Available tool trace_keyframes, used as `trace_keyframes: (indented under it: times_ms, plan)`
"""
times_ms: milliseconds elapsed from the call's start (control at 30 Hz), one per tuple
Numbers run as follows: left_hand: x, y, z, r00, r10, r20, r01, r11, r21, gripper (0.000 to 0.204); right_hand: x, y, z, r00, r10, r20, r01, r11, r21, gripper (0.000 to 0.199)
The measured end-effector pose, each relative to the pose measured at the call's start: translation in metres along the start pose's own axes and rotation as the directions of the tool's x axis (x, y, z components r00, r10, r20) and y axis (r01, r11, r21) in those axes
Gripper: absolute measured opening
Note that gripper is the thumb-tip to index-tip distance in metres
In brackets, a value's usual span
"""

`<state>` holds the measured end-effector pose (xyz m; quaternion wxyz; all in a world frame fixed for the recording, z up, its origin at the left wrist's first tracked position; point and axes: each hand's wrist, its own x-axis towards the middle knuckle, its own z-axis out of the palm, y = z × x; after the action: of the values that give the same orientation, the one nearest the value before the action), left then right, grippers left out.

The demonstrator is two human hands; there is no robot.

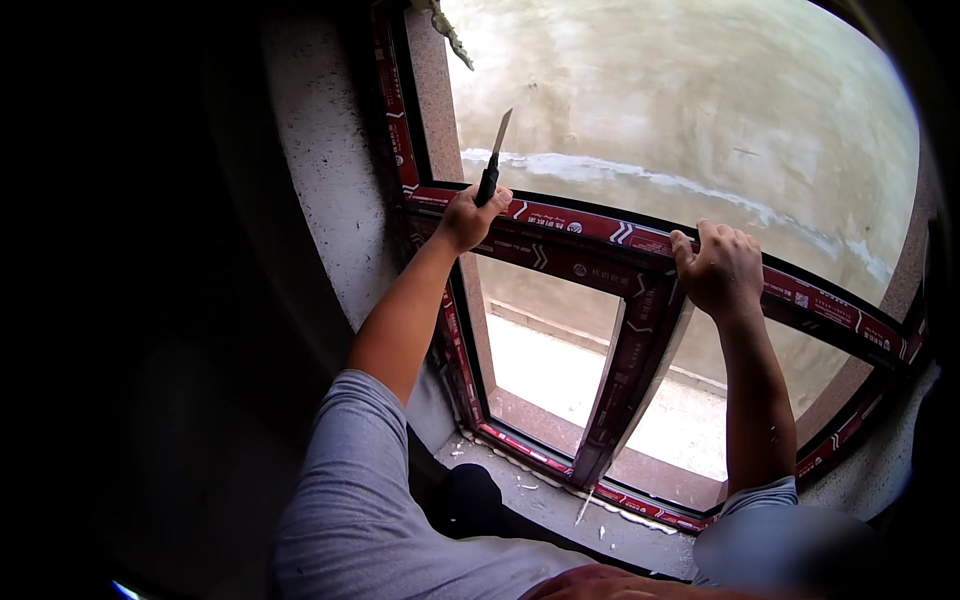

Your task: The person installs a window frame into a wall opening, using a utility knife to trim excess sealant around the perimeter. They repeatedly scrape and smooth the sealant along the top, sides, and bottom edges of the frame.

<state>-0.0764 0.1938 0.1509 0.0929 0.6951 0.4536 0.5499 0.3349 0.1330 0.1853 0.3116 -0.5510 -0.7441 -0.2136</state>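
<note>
I see the left hand clamped round a slim black-handled metal-bladed knife, the right hand gripping the long red-wrapped window crossbar.

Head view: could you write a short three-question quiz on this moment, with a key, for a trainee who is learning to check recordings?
1. True or false: the left hand holds a knife with its blade exposed and pointing upward in the picture.

2. Multiple choice: where is the right hand?
A) on the sill
B) on the crossbar of the window frame
C) on the left forearm

3. Short answer: apart from its dark edging and white markings, what colour is the face of the crossbar's upper part?

Key: 1. True. 2. B. 3. Red.
</note>
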Motion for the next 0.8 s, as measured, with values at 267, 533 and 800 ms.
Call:
trace_keyframes:
  times_ms: [267, 533, 800]
  plan:
    - [-0.028, 0.155, 0.084, 0.919, 0.346, 0.191, -0.259, 0.892, -0.370, 0.056, 0.008, -0.034, -0.019, 0.921, -0.366, -0.136, 0.309, 0.469, 0.828, 0.080]
    - [-0.006, 0.189, 0.071, 0.854, 0.026, 0.519, 0.037, 0.993, -0.110, 0.065, 0.022, -0.038, -0.041, 0.983, -0.182, -0.019, 0.137, 0.667, 0.732, 0.057]
    - [0.158, 0.198, -0.132, 0.808, -0.218, -0.548, 0.142, 0.974, -0.180, 0.035, 0.012, 0.046, 0.003, 0.972, -0.148, -0.183, 0.201, 0.926, 0.318, 0.027]
